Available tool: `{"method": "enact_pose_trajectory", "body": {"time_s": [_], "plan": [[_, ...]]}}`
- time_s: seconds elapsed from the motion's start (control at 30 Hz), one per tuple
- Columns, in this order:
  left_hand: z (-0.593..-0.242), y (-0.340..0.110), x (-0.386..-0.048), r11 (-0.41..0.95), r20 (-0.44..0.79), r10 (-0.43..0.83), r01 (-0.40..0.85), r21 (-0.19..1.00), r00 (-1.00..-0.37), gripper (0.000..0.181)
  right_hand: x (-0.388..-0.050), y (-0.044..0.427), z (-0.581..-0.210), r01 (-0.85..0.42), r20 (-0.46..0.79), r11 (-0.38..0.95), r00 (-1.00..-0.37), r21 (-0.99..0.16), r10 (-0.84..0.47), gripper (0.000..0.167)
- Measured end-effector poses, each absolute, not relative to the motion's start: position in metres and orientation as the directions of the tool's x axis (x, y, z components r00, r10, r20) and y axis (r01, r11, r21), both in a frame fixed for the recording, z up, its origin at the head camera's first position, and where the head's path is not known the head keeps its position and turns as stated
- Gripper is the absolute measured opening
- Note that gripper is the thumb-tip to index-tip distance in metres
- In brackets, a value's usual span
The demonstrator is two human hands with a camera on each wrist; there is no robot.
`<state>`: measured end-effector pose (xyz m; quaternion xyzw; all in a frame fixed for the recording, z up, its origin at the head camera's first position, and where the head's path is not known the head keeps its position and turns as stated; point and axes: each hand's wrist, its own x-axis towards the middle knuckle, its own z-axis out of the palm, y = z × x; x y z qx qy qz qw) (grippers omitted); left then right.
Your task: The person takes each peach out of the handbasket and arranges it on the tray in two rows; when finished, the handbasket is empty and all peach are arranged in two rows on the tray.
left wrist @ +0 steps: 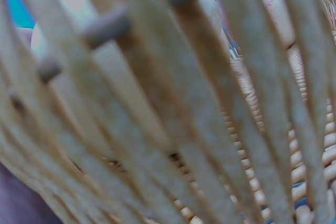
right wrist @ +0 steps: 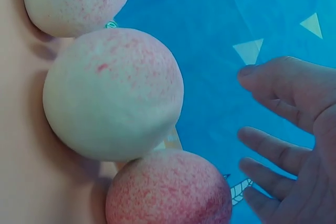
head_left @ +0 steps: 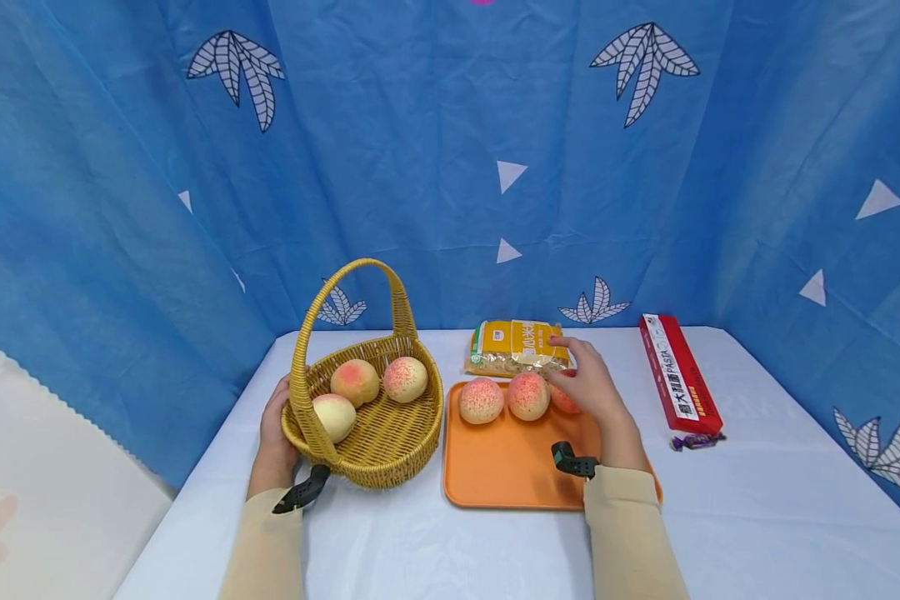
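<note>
A yellow wicker basket (head_left: 390, 446) with a tall arched handle stands at the left, three peaches (head_left: 356, 382) inside it. My left hand (head_left: 273, 429) holds the basket by its left side, its fingers partly hidden behind the weave. Basket slats (left wrist: 157, 98) fill the left wrist view. On an orange tray (head_left: 510, 475) three more peaches (head_left: 528, 396) lie in a row along the far edge. Over the rightmost peach (right wrist: 168, 192) hovers my right hand (head_left: 588, 379), fingers spread and holding nothing. A gap separates the right hand (right wrist: 299, 135) from the peaches in the right wrist view.
Behind the tray lies a yellow bag of grain-like food (head_left: 517, 346). A red pasta box (head_left: 681, 375) is at the right, with a purple-wrapped candy (head_left: 697, 442) at its near end. Blue curtain (head_left: 450, 167) surrounds the white table (head_left: 495, 550).
</note>
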<state>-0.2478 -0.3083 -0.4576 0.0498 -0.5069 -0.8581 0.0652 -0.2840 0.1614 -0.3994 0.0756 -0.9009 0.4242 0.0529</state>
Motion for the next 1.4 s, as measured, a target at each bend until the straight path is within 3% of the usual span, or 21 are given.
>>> {"method": "enact_pose_trajectory", "body": {"time_s": [0.8, 1.4], "plan": [[-0.454, -0.307, -0.246, -0.475, -0.04, -0.173, 0.048, 0.879, -0.984, 0.037, -0.281, 0.124, -0.391, -0.363, 0.28, 0.624, -0.932, -0.692, -0.232, 0.046], [-0.454, -0.308, -0.247, -0.488, -0.051, -0.166, 0.037, 0.872, -0.985, 0.039, -0.278, 0.103, -0.392, -0.365, 0.255, 0.664, -0.931, -0.652, -0.26, 0.046]]}}
